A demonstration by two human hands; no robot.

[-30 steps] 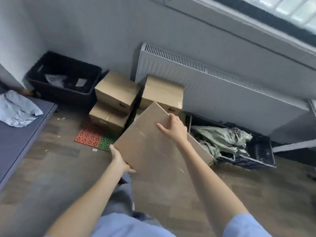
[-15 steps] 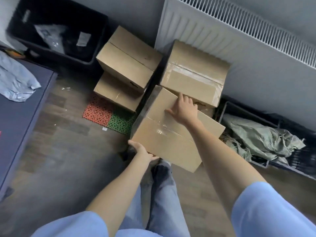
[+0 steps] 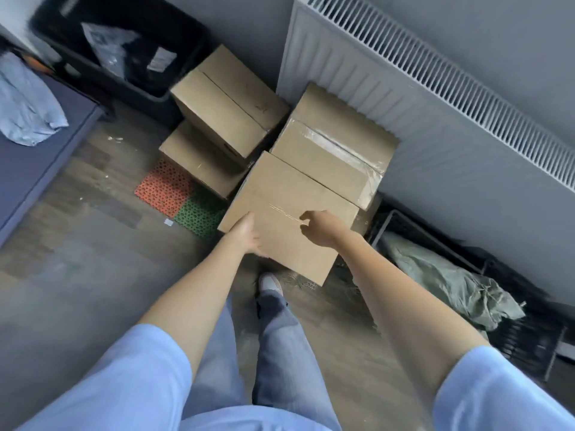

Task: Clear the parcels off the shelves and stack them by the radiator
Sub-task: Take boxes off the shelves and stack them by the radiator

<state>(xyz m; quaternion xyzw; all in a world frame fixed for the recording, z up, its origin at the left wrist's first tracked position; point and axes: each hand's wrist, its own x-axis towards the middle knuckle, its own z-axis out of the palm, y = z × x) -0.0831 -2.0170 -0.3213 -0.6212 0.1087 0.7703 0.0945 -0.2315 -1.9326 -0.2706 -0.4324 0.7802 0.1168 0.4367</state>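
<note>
A wooden floor [image 3: 77,244] beside a white radiator [image 3: 435,135], stacked boxes [image 3: 224,110] against it. The left hand [image 3: 249,234] grips the near edge of a cardboard box [image 3: 289,209]; the right hand [image 3: 320,228] rests curled on top, setting it down; releasing likely comes next

Grey wall [image 3: 466,32], dark wood-look floor [image 3: 77,259], blue-grey bench [image 3: 34,169] at left

Black plastic crate [image 3: 93,66] at far left holding crumpled wrappers. Orange-and-green perforated floor mat [image 3: 177,200] on grey wooden floor [image 3: 77,259]. Grey-green woven sack [image 3: 448,284] at right.
</note>
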